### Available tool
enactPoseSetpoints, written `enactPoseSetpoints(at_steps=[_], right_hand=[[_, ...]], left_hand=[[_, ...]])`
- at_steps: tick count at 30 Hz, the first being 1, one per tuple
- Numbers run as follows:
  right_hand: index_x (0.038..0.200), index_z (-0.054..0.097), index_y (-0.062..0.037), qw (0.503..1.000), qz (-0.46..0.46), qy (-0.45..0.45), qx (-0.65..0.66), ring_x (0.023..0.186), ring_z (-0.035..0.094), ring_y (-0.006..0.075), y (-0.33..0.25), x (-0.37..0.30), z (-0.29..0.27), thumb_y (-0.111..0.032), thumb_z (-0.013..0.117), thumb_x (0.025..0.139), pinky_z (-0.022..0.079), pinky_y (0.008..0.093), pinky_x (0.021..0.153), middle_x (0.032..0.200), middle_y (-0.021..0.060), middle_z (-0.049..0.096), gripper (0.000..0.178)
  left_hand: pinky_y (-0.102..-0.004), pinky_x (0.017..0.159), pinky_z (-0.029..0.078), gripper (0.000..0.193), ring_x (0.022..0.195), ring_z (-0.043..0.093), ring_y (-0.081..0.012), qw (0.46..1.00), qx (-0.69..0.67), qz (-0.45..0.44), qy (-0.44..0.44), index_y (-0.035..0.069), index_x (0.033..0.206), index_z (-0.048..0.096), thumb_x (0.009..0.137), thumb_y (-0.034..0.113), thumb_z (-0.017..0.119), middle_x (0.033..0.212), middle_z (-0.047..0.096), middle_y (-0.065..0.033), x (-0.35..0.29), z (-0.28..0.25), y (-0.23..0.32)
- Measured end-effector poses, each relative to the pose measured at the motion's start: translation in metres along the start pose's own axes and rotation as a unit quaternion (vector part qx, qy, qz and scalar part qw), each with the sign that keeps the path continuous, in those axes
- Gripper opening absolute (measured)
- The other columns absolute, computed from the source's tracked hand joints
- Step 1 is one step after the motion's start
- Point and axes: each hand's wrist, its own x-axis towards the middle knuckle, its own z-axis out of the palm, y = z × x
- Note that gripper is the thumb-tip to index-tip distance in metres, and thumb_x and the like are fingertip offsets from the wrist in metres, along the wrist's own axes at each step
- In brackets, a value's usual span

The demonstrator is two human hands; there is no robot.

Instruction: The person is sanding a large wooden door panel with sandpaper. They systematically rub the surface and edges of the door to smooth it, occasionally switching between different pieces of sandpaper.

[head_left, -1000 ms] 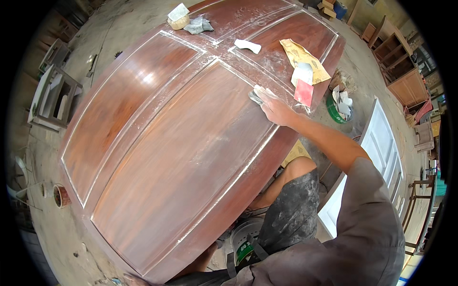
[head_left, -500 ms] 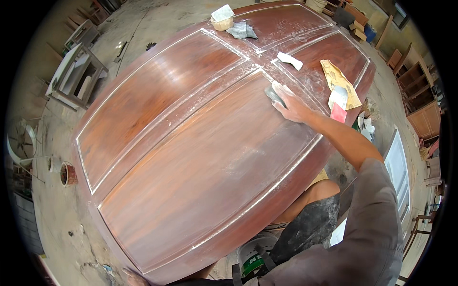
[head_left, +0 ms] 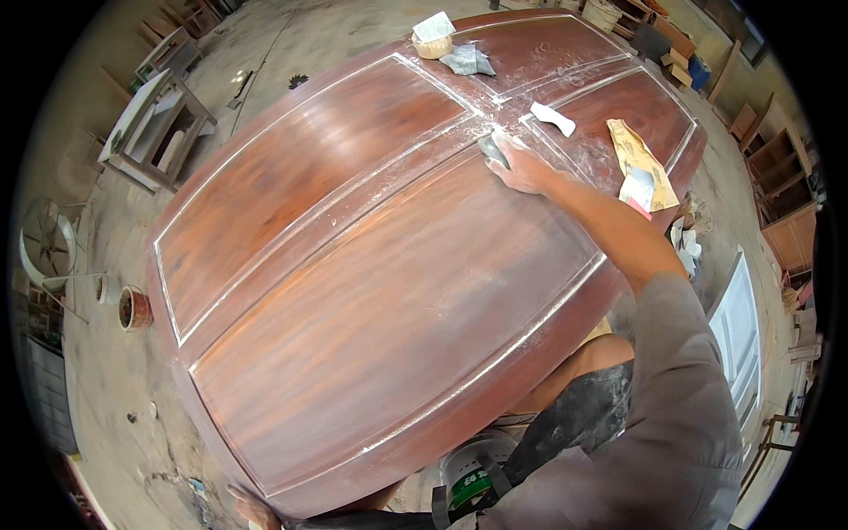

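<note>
Nearest the camera, a white bucket (head_left: 473,473) with a green label is sitting on the floor just below the near edge of the door (head_left: 353,291), beside the person's bare knee. The left hand (head_left: 256,511) is gripping the door's near bottom corner; only part of it is showing, so can't tell how the fingers are closing. The door is lying flat, a reddish-brown panelled slab with pale dust lining its grooves. The right hand (head_left: 521,168) is reaching across to the door's far middle, fingers together and pressing a small grey sanding pad (head_left: 493,150) flat onto the wood right where the grooves are crossing. Just past the hand, a white scrap (head_left: 552,117) is lying on the door's far right panel, and a yellow-brown sheet of sandpaper (head_left: 638,159) is resting near the door's right edge with a white-and-red piece on top of it. At the door's far end, a crumpled grey rag (head_left: 468,60) is sitting next to a small tan pot (head_left: 433,40) with a white pad on it. Left of the door, a rusty tin (head_left: 134,307) is standing on the concrete floor, and farther off a pale wooden frame (head_left: 155,128) is lying there.
</note>
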Motion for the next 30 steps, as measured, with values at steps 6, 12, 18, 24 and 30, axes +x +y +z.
enactPoseSetpoints(at_steps=[6,12,18,24,30], right_hand=[[0.154,0.032,0.0085,0.995,-0.075,0.059,0.007,0.147,0.036,0.0455,0.038,-0.118,0.017,-0.035,0.052,0.103,0.030,0.0475,0.122,0.157,0.0321,0.036,0.069],[0.153,0.032,0.0094,0.997,-0.026,0.057,-0.039,0.148,0.032,0.0473,0.042,-0.230,0.007,-0.032,0.046,0.107,0.025,0.0484,0.124,0.160,0.0323,0.031,0.064],[0.148,0.031,0.0197,0.986,-0.032,0.132,-0.096,0.150,0.026,0.0481,-0.088,-0.250,0.076,-0.047,0.043,0.106,0.020,0.0501,0.127,0.156,0.0403,0.029,0.080],[0.151,0.031,0.0145,0.978,-0.062,0.105,-0.167,0.153,0.026,0.0391,-0.051,-0.238,0.046,-0.045,0.039,0.108,0.018,0.0450,0.128,0.161,0.0314,0.030,0.074],[0.151,0.031,0.0149,0.979,0.047,0.156,-0.123,0.150,0.029,0.0456,-0.065,-0.225,0.067,-0.048,0.044,0.106,0.020,0.0486,0.127,0.157,0.0361,0.032,0.078]], left_hand=[[-0.0551,0.079,0.044,0.101,0.074,0.052,-0.0359,0.998,-0.022,-0.020,-0.057,-0.021,0.092,0.064,0.101,0.074,0.032,0.081,0.065,-0.0311,-0.054,-0.043,0.084],[-0.0555,0.092,0.048,0.098,0.098,0.066,-0.0475,0.997,0.006,-0.048,-0.052,-0.016,0.110,0.070,0.102,0.072,0.029,0.107,0.069,-0.0370,-0.037,-0.015,0.059],[-0.0561,0.095,0.048,0.103,0.100,0.066,-0.0480,0.993,-0.008,-0.083,-0.088,-0.018,0.112,0.068,0.100,0.075,0.027,0.108,0.070,-0.0363,-0.036,-0.019,0.071],[-0.0566,0.093,0.048,0.103,0.098,0.066,-0.0482,0.996,0.012,-0.053,-0.064,-0.017,0.110,0.069,0.100,0.076,0.025,0.107,0.070,-0.0362,-0.025,-0.014,0.055],[-0.0566,0.088,0.049,0.099,0.094,0.066,-0.0506,0.999,0.037,-0.016,-0.030,-0.015,0.107,0.071,0.102,0.073,0.026,0.100,0.071,-0.0355,-0.032,-0.014,0.060]])
